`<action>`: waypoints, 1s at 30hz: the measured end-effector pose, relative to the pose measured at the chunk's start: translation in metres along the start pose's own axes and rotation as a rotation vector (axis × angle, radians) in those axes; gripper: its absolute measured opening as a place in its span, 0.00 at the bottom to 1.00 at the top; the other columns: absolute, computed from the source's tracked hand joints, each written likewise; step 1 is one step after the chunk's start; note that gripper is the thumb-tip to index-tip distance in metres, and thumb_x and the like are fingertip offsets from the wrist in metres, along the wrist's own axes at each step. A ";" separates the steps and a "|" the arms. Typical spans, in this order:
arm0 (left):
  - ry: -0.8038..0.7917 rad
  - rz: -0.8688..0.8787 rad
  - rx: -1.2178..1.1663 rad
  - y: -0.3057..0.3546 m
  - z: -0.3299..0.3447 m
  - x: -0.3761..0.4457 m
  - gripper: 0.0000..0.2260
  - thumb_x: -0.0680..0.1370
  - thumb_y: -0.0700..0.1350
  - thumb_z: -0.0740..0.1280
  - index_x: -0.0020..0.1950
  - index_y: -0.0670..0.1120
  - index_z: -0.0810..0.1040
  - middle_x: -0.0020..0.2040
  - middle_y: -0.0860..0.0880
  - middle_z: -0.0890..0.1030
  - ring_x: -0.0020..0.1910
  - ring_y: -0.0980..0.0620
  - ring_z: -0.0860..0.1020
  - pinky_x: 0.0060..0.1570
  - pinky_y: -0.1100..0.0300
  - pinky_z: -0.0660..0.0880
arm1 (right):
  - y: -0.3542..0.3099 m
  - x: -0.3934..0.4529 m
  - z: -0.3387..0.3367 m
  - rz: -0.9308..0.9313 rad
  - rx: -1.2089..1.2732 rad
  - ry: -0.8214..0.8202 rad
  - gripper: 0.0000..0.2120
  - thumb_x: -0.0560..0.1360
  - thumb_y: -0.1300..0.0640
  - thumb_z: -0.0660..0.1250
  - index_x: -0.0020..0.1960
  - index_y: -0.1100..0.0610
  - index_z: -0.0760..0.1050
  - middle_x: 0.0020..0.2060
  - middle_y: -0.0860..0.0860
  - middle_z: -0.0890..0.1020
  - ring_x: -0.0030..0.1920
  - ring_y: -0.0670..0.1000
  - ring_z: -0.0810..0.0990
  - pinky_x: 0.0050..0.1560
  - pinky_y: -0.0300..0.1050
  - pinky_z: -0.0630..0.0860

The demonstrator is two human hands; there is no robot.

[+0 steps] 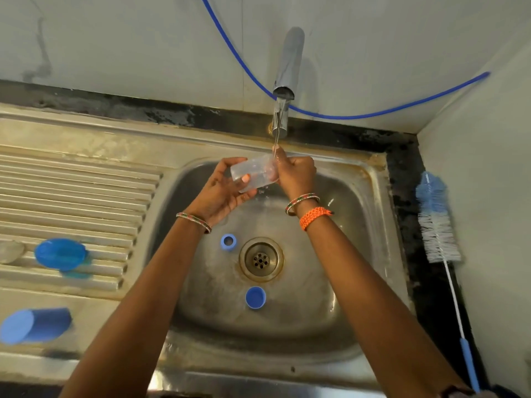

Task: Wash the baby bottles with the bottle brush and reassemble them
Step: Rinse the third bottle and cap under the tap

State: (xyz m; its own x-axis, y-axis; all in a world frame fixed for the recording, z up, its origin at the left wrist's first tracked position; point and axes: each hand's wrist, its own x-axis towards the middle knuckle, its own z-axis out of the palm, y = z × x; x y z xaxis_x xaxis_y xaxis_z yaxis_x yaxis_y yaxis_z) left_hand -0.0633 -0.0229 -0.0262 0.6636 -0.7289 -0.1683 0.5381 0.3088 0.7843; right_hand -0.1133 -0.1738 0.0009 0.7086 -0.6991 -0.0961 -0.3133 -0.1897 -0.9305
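Bottle work sits in the steel sink (370, 196), so take your bearings from its drain (261, 259). Left of the drain, past the basin wall, the ribbed drainboard (71, 196) carries a translucent blue cap (61, 252), with a blue cup (34, 326) lying on its side nearer you. Right of the drain, outside the basin on the dark counter edge, lies the bottle brush (438, 222), bristles away from you. Beyond the drain, the tap (287, 81) runs a thin stream onto the clear bottle (253, 173), which you hold above the basin: your left hand (221, 191) cups its base with fingers curled round it, your right hand (296, 173) grips its other end. Your forearms pass either side of the drain. Just left of it sits a blue ring (228, 241); nearer you, a blue cap (255, 297).
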 end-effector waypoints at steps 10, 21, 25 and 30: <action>0.097 -0.077 0.037 0.011 -0.009 -0.002 0.20 0.73 0.51 0.70 0.60 0.44 0.71 0.57 0.43 0.75 0.49 0.48 0.79 0.44 0.59 0.80 | -0.001 -0.006 0.001 0.051 0.314 -0.544 0.10 0.82 0.62 0.55 0.54 0.65 0.74 0.50 0.57 0.78 0.48 0.50 0.80 0.47 0.42 0.80; -0.042 0.032 0.173 -0.003 -0.018 -0.004 0.32 0.61 0.46 0.81 0.58 0.50 0.69 0.60 0.46 0.74 0.56 0.46 0.78 0.45 0.57 0.81 | -0.005 -0.007 -0.001 0.099 0.032 -0.205 0.16 0.78 0.56 0.62 0.39 0.67 0.78 0.37 0.62 0.83 0.42 0.60 0.83 0.44 0.52 0.81; 0.036 0.263 0.476 -0.007 -0.010 -0.004 0.30 0.64 0.45 0.79 0.60 0.47 0.67 0.60 0.44 0.73 0.60 0.46 0.76 0.51 0.51 0.80 | -0.008 0.001 0.003 0.239 0.057 -0.180 0.18 0.80 0.51 0.59 0.42 0.64 0.75 0.42 0.61 0.81 0.47 0.61 0.82 0.51 0.57 0.80; 0.056 0.301 0.611 -0.006 -0.015 -0.003 0.26 0.67 0.39 0.75 0.60 0.46 0.65 0.57 0.47 0.73 0.53 0.56 0.78 0.47 0.61 0.79 | -0.007 -0.003 0.001 0.385 0.418 -0.399 0.11 0.81 0.53 0.58 0.48 0.59 0.73 0.46 0.56 0.79 0.50 0.56 0.79 0.52 0.52 0.79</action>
State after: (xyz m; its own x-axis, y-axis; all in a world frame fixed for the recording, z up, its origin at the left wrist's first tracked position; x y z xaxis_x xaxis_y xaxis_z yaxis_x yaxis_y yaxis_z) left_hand -0.0603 -0.0135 -0.0398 0.7732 -0.6274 0.0920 -0.0528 0.0808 0.9953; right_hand -0.1128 -0.1694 0.0076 0.7992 -0.3409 -0.4950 -0.3761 0.3587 -0.8543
